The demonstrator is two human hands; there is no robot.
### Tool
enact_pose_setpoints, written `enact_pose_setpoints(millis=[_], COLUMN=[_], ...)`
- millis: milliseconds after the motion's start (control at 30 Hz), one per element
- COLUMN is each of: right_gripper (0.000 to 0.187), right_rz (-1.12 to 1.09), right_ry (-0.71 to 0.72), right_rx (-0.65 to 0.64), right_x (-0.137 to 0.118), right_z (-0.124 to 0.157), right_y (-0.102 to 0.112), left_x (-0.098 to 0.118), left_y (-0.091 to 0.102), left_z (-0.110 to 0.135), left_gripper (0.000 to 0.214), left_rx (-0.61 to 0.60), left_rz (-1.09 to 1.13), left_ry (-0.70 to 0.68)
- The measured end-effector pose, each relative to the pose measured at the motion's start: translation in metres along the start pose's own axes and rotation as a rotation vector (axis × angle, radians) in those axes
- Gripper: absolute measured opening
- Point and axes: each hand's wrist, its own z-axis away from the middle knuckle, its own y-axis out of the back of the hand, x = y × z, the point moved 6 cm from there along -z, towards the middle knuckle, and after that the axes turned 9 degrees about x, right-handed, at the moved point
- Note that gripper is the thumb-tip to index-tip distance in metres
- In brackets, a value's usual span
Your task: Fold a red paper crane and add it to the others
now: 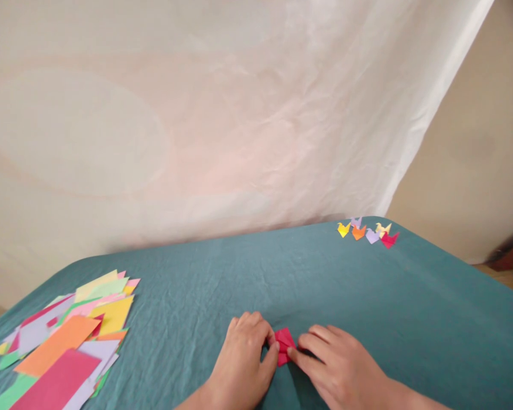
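Note:
A small folded piece of red paper [285, 337] lies on the green cloth at the near middle of the table, with fold lines and layers showing. My left hand [248, 354] grips its left edge between thumb and forefinger, the other fingers curled. From the right, my right hand [334, 360] has its thumb and forefinger on the paper's lower right edge. The fingertips hide part of both sides of the paper.
At the left is a spread pile of coloured paper sheets [64, 341]. Several small folded paper birds, among them a yellow bird [343, 229] and a red bird [389, 240], sit at the far right edge. A pale sheet [239, 125] hangs behind the green-covered table [196, 273].

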Motion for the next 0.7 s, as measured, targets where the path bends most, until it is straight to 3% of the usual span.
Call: enact_pose_setpoints(millis=[300,700], right_gripper=[0.024,0.022], right_rz=[0.086,0.013], right_ry=[0.063,-0.035], right_rx=[-0.045,-0.109], right_x=[-0.0049,-0.003], right_z=[0.0004,-0.0039], right_y=[0.0013,0.0031], left_x=[-0.0001,-0.0022], left_y=[-0.0015,-0.0019], left_z=[-0.0013,-0.0027], left_gripper=[0.014,0.013], left_rx=[-0.003,-0.007], left_rz=[-0.025,-0.006], left_ry=[-0.011,-0.003])
